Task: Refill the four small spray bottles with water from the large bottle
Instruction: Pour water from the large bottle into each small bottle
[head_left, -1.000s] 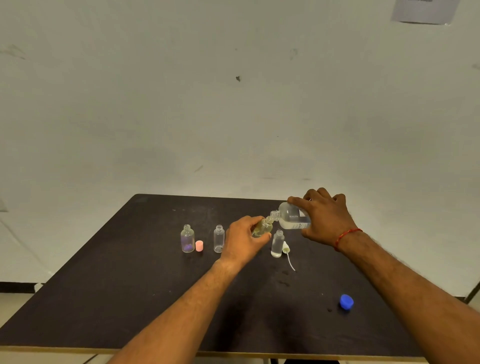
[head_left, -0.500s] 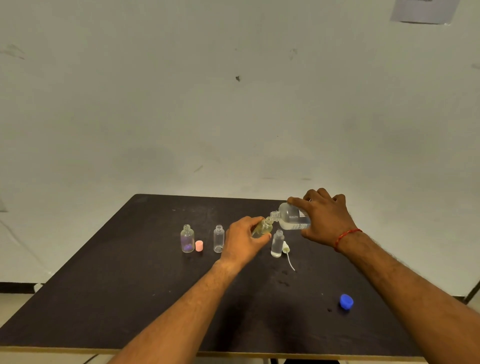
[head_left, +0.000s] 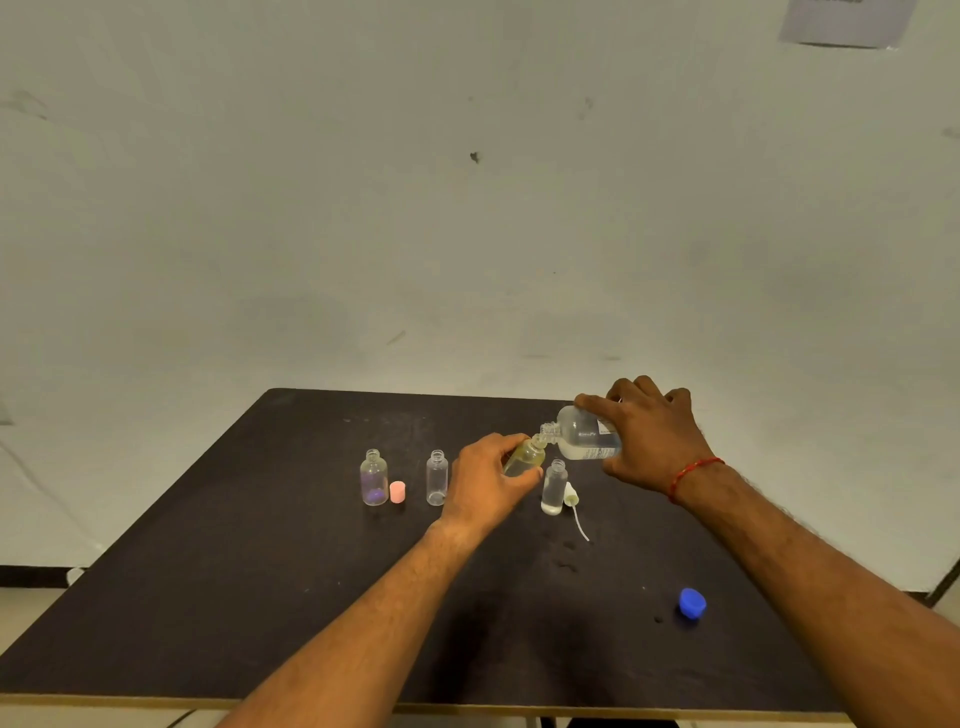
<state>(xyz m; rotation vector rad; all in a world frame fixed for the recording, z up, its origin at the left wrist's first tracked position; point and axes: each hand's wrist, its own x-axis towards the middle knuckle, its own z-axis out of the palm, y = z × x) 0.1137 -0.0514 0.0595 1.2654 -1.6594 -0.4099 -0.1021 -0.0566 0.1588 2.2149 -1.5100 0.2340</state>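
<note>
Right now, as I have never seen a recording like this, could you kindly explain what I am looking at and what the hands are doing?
There is no machine here: a person wears a camera on the head, looking forward and down, so the two bare arms reach in from the bottom of the picture.

The right hand tips the large bottle on its side, its mouth meeting the mouth of a small yellowish bottle held tilted in the left hand. This looks like pouring water across.

On the dark table stand three more small open bottles: a purple-tinted one, a clear one and one with liquid at the bottom. Beside them lie a pink cap, a white spray top with its tube, and, nearer the camera, a blue cap.
</note>
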